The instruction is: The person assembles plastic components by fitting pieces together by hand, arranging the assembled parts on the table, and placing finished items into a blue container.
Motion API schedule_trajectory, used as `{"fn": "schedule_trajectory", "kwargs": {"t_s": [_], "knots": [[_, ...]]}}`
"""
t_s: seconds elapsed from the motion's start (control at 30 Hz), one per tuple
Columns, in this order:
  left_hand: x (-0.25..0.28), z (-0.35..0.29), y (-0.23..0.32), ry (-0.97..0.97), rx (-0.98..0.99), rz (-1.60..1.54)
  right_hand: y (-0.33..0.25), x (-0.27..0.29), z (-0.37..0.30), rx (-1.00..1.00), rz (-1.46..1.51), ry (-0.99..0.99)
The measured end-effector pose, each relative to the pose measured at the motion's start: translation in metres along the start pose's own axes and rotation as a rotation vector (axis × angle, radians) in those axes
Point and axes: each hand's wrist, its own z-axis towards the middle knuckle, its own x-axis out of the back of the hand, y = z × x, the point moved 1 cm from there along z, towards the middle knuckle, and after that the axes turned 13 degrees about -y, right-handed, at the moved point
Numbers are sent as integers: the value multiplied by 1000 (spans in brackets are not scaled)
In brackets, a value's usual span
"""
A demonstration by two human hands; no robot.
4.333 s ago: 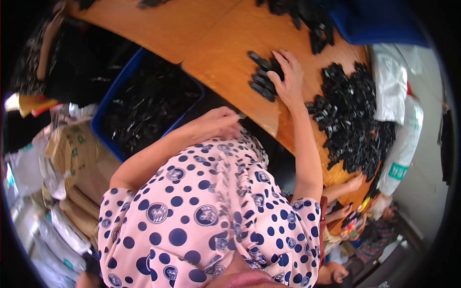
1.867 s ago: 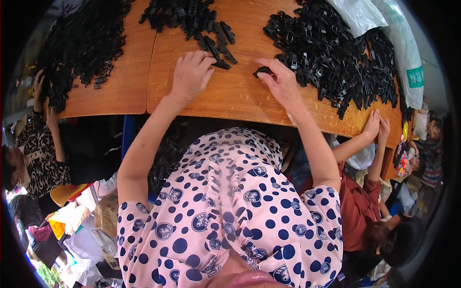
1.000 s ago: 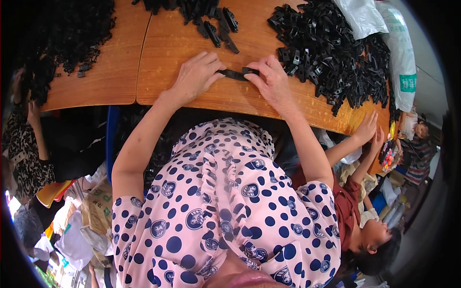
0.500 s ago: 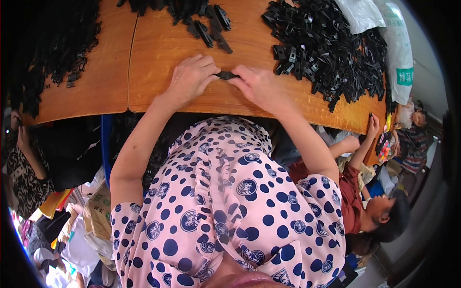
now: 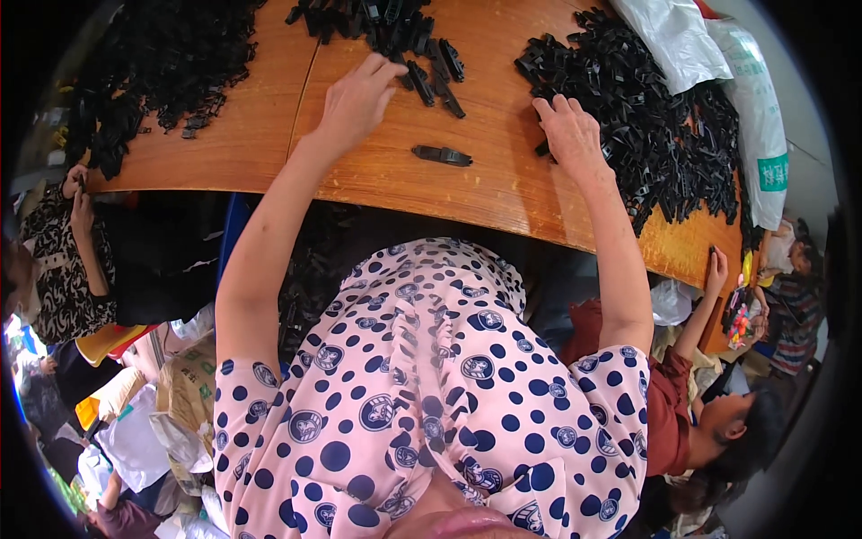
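A single long, narrow black plastic piece, shaped like a clip, lies on the wooden table in front of me, touched by neither hand. Just left of a small group of similar pieces is my left hand, its fingers extended and apart, with the fingertips close to the nearest piece. My right hand reaches to the left edge of a large heap of small black plastic parts. Its fingers are spread and slightly bent over the parts; the thumb side is partly hidden.
More black pieces are heaped on the table at the far left and far middle. White plastic bags lie over the back of the right heap. One person sits at my right, another at my left.
Both hands have let go of the black piece they held together, which now lies on the table. The left moved away toward the small group, the right to the large heap.
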Motion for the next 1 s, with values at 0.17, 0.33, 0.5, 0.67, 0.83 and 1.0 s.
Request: {"fn": "schedule_trajectory", "kwargs": {"t_s": [0.17,0.33,0.5,0.67,0.83,1.0], "knots": [[-7,28,-30,7,-85,296,14,7,13,-125,380,82],[4,19,-24,-37,-143,350,14,12,11,-283,785,255],[4,1,-10,-80,-106,170,-45,-7,2,-104,1074,45],[-13,1,24,16,130,-516,-65,-9,0,-112,1109,-161],[-47,-5,35,-86,350,-1060,-59,-16,0,-54,815,-35],[-24,-20,38,-58,198,-378,-54,22,-12,23,423,-148]]}}
